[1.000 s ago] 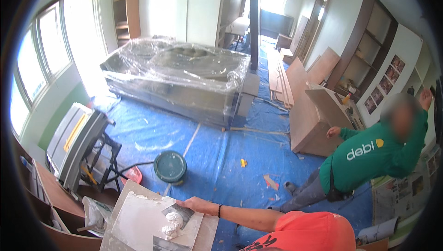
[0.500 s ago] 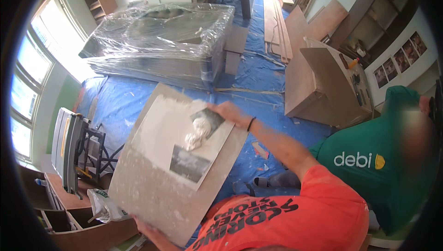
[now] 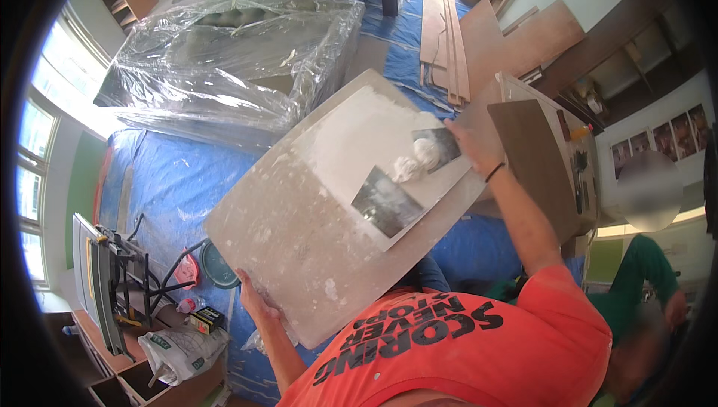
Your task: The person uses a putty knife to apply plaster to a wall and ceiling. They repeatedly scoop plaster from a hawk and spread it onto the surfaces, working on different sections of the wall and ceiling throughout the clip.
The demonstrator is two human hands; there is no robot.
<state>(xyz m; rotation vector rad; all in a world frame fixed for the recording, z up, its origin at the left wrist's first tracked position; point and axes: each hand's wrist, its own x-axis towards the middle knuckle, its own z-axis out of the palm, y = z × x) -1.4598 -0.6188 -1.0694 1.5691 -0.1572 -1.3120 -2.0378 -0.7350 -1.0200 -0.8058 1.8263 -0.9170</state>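
I view the board point(image 3: 292, 239), long axis slanting between hands. Left hand point(image 3: 256, 302) clamps its near-left end; right hand point(image 3: 476, 148), nearer the white paste point(image 3: 426, 153), its far-right end.

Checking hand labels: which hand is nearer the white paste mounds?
Right. Right hand at the upper right edge of the board, near the paste mounds; left hand at its lower left edge, farther away.

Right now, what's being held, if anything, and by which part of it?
A large greyish-brown board, held by opposite edges as pictured: left hand at the lower-left edge, right hand at the upper-right edge.
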